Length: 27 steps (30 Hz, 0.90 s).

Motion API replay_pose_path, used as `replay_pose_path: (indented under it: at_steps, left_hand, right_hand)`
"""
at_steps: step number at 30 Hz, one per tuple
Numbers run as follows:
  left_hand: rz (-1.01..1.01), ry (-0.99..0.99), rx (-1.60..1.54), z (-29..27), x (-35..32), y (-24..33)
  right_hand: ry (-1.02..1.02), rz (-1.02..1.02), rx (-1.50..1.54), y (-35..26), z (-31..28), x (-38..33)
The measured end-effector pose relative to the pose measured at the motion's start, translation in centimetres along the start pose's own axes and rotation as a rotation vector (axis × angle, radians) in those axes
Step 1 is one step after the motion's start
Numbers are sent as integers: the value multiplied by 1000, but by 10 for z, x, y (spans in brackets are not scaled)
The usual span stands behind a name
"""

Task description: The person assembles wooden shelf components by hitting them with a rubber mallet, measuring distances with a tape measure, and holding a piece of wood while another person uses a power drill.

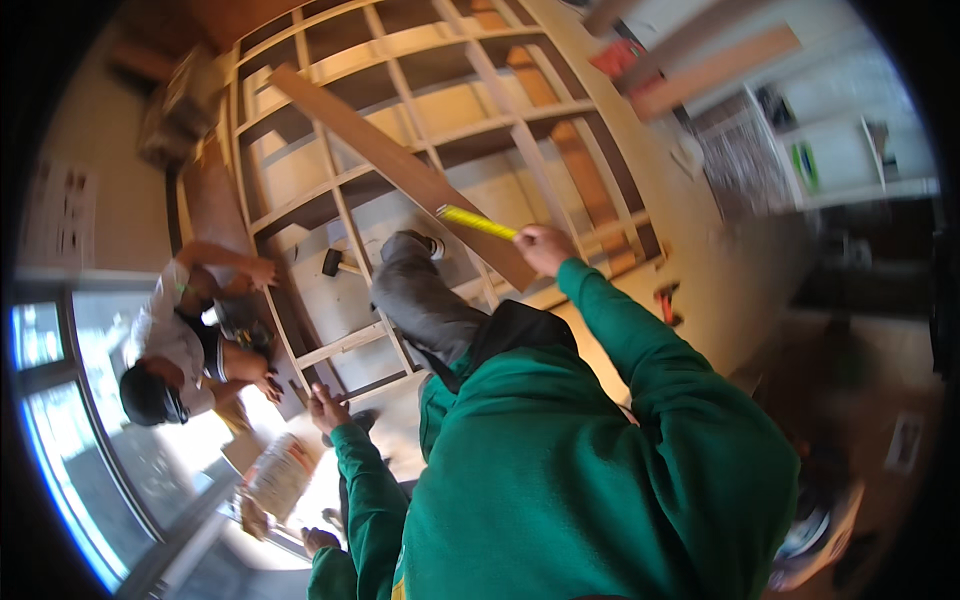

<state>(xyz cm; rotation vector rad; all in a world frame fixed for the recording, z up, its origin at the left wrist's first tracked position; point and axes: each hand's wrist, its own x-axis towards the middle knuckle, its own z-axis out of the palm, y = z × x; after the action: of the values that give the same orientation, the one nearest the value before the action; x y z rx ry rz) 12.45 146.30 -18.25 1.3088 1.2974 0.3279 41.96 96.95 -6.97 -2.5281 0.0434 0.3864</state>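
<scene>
Right hand (pixel 543 246) grips yellow tape measure (pixel 476 222) laid across long plank (pixel 400 170) on shelving frame (pixel 300 215). Left hand (pixel 326 408) rests open, well apart. Advisable: keep blade flat, square to plank edge.

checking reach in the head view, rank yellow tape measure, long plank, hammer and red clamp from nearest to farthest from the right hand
From the right hand:
1. yellow tape measure, held in it
2. long plank, under the tape
3. red clamp, lower right on the floor
4. hammer, far left inside the frame

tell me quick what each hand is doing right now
Left hand: resting on the shelf frame edge, grip cannot be told.
Right hand: closed on yellow tape measure over the board.
</scene>
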Motion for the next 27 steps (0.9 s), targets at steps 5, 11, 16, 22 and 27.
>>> replay_pose_path:
  at_steps: [5, 11, 16, 22, 27]
  left_hand:
    - [215, -155, 12, 46, -52, 115]
    - [403, -204, 73, 44, -79, 205]
    - [640, -231, 87, 17, -81, 134]
    - [1216, -663, 599, 88, -331, 62]
    - [893, -967, 770, 84, -420, -39]
  right_hand:
    - [144, 514, -49, 214, -33, -189]
    - [328, 720, -45, 262, -72, -293]
    - [409, -122, -350, 188, -132, -199]
    - [-86, -758, -518, 39, -90, -190]
    - [-348, -864, -475, 73, -76, -249]
